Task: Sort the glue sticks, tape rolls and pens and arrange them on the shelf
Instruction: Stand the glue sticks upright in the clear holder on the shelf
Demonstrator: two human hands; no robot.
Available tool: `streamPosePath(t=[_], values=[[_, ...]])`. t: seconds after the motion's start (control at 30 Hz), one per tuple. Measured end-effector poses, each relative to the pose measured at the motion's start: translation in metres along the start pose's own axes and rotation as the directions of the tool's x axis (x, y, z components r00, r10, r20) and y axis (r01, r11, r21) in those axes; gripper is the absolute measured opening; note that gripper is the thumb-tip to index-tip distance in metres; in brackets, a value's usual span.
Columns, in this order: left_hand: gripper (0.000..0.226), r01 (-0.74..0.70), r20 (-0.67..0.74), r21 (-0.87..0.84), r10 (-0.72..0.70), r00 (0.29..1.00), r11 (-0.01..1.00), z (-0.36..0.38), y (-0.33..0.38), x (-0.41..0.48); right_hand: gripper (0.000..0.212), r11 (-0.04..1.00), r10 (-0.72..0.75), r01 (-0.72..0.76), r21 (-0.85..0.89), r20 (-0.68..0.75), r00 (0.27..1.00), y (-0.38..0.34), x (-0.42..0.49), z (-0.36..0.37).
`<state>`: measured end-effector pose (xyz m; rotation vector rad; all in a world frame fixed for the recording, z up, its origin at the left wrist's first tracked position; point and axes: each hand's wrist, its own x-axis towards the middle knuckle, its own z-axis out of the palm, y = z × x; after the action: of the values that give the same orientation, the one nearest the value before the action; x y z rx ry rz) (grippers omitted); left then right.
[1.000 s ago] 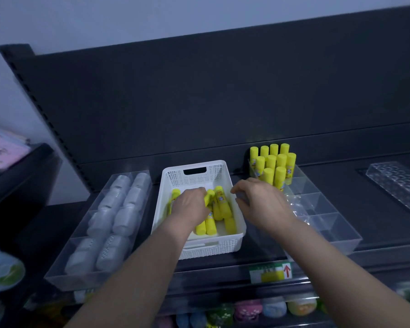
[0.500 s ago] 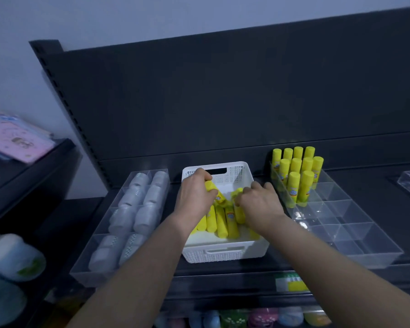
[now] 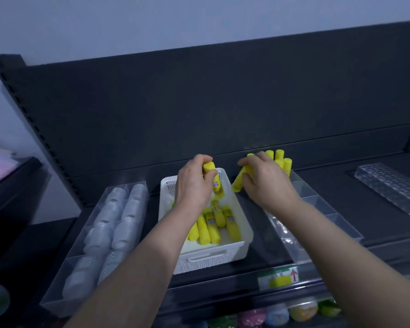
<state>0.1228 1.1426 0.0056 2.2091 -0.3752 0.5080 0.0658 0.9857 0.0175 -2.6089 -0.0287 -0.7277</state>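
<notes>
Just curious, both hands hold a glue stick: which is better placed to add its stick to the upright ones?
Likely the right hand: its glue stick is beside the upright sticks in the clear tray; the left hand hovers over the white basket.

The single view comes from the camera worn on my head. It faces forward and tilts down along my forearms at the shelf [image 3: 336, 185], near enough that my left hand [image 3: 194, 183] and right hand [image 3: 265, 183], each gripping a glue stick [image 3: 210, 168], sit in the middle of the frame. The white basket [image 3: 211, 259] lies straight ahead, just below centre. The dark back panel [image 3: 223, 102] fills the upper half, its edges bent by the wide lens, with wall [image 3: 199, 20] above.
</notes>
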Motion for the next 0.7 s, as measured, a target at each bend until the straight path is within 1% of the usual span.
streamPosePath(t=[0.07,0.17,0.23,0.33,0.4,0.47,0.6,0.7], values=[[0.026,-0.049,-0.004,-0.016,0.049,0.999,0.999,0.013,0.024,0.006,0.031,1.000,0.023,-0.023,0.004,-0.035,0.999,0.015,0.004,-0.022],[0.027,-0.100,-0.001,-0.043,0.100,0.995,0.994,0.038,0.062,0.014,0.029,0.996,0.088,-0.088,-0.016,-0.045,0.995,0.049,0.007,-0.054],[0.027,-0.102,0.050,-0.072,0.106,0.993,0.992,0.061,0.086,0.018,0.029,0.989,0.123,-0.126,-0.074,-0.040,0.992,0.078,0.009,-0.069],[0.027,-0.086,0.173,-0.087,0.100,0.980,0.993,0.100,0.115,0.021,0.032,0.978,0.143,-0.142,-0.152,-0.006,0.990,0.118,0.010,-0.085],[0.028,-0.082,0.231,-0.034,0.087,0.969,0.996,0.124,0.128,0.022,0.032,0.979,0.153,-0.148,-0.139,0.025,0.988,0.141,0.013,-0.092],[0.030,-0.083,0.271,0.067,0.062,0.960,0.994,0.144,0.135,0.023,0.031,0.986,0.145,-0.140,-0.096,0.050,0.988,0.160,0.017,-0.097],[0.034,-0.098,0.329,0.253,0.009,0.944,0.963,0.170,0.139,0.025,0.031,0.997,0.077,-0.073,-0.037,0.122,0.990,0.188,0.022,-0.096],[0.035,-0.102,0.364,0.356,-0.037,0.931,0.929,0.182,0.137,0.027,0.031,1.000,0.023,-0.025,0.008,0.163,0.986,0.200,0.025,-0.092]])
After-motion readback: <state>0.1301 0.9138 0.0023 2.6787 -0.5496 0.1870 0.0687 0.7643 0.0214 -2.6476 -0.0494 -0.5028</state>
